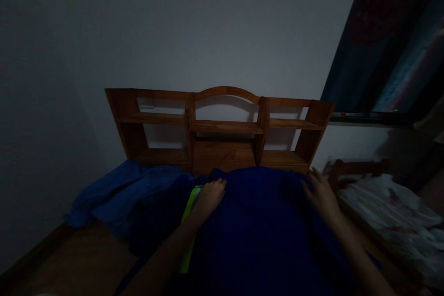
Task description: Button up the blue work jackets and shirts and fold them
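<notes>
A dark blue garment (256, 226) with a yellow-green strip (189, 206) along its left part is spread out in front of me. Near its upper edge, my left hand (214, 192) has its fingers bent and closed on the cloth, right beside the top of the strip. My right hand (319, 193) is at the upper right edge of the garment. Its fingers are apart and slightly blurred, and no cloth shows between them. A lighter blue cloth (132, 189) lies crumpled to the left, partly overlapped by the dark garment.
A wooden shelf unit (225, 127) with open compartments stands against the white wall (222, 27) behind the garment. White plastic bags (391, 208) lie on a wooden piece of furniture at right. A dark window (367, 55) is at the upper right. Wooden surface (79, 256) shows at lower left.
</notes>
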The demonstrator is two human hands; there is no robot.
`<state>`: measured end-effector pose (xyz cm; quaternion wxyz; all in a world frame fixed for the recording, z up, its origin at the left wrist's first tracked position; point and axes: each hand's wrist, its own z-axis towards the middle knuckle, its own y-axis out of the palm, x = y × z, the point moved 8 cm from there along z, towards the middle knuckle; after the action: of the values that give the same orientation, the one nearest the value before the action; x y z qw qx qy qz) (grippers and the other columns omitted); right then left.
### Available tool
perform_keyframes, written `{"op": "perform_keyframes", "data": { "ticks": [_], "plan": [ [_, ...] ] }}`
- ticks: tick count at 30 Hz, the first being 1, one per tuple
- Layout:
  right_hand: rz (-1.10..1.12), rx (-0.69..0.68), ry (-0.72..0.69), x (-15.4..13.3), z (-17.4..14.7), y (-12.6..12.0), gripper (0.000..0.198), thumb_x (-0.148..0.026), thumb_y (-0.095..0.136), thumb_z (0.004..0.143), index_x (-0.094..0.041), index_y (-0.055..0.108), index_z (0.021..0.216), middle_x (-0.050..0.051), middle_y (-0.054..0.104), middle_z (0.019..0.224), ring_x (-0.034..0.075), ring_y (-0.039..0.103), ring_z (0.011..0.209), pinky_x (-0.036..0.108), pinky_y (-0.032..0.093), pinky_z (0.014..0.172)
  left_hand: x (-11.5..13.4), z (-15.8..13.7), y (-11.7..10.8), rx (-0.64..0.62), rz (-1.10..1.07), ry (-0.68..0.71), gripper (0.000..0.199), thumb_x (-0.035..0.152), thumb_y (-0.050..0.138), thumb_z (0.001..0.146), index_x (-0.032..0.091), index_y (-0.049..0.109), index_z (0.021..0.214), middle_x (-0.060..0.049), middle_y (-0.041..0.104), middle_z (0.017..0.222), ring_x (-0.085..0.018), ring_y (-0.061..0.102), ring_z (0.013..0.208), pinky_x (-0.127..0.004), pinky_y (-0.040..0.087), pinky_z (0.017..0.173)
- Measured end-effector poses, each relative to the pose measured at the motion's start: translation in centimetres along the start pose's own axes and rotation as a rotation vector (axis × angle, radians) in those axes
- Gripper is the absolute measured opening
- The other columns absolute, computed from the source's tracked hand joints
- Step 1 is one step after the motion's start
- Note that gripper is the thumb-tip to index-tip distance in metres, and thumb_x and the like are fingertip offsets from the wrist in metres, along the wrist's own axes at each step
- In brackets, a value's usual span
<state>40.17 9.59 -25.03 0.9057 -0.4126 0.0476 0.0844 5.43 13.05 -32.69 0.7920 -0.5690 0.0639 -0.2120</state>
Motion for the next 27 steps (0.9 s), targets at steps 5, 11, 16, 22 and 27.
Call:
{"op": "perform_keyframes", "data": {
  "ticks": [5, 11, 16, 22, 27],
  "plan": [
    [0.306, -0.053, -0.192, -14.9, 1.5, 0.6, 0.026, -0.03, 0.036, 0.091, -0.022, 0.055, 0.108, 0.006, 0.058, 0.109, 0.018, 0.058, 0.095, 0.029, 0.046, 0.083, 3.5, 2.8, -0.1, -0.017, 0.114, 0.02, 0.021, 0.012, 0.043, 0.085, 0.016, 0.058, 0.1, -0.013, 0.06, 0.101, -0.021, 0.063, 0.082, -0.033, 0.047, 0.072],
    [0.476, -0.04, -0.265, -20.8, 0.1, 7.4, 0.021, -0.016, 0.039, 0.088, -0.021, 0.057, 0.099, 0.005, 0.06, 0.093, 0.017, 0.06, 0.087, 0.028, 0.048, 0.076, 3.4, 2.1, 1.9, 0.105, -0.08, 0.121, 0.027, 0.01, 0.037, 0.088, 0.02, 0.058, 0.101, -0.007, 0.06, 0.097, -0.016, 0.061, 0.086, -0.027, 0.048, 0.076],
    [0.551, -0.072, -0.325, -18.9, -1.6, 11.3, 0.03, -0.011, 0.043, 0.084, -0.023, 0.055, 0.109, 0.005, 0.059, 0.1, 0.018, 0.058, 0.094, 0.031, 0.049, 0.081, 1.8, 2.1, 2.3, 0.235, -0.219, 0.166, 0.025, 0.016, 0.036, 0.091, 0.022, 0.057, 0.104, -0.004, 0.059, 0.096, -0.016, 0.058, 0.09, -0.03, 0.049, 0.082],
    [0.516, -0.159, -0.326, -18.0, -0.4, 11.6, 0.024, -0.016, 0.044, 0.086, -0.023, 0.059, 0.104, 0.005, 0.059, 0.096, 0.019, 0.056, 0.092, 0.034, 0.048, 0.08, 1.4, 2.9, 2.2, 0.253, -0.195, 0.152, 0.022, 0.017, 0.039, 0.091, 0.022, 0.055, 0.106, -0.004, 0.056, 0.098, -0.017, 0.056, 0.093, -0.033, 0.048, 0.085],
    [0.464, -0.184, -0.375, -18.6, -0.7, 12.0, 0.024, -0.019, 0.047, 0.086, -0.021, 0.059, 0.107, 0.006, 0.059, 0.097, 0.021, 0.054, 0.094, 0.036, 0.047, 0.083, 1.7, 2.7, 2.0, 0.252, -0.177, 0.153, 0.023, 0.017, 0.038, 0.091, 0.02, 0.053, 0.108, -0.005, 0.055, 0.1, -0.018, 0.054, 0.097, -0.033, 0.046, 0.086]
  ]
}}
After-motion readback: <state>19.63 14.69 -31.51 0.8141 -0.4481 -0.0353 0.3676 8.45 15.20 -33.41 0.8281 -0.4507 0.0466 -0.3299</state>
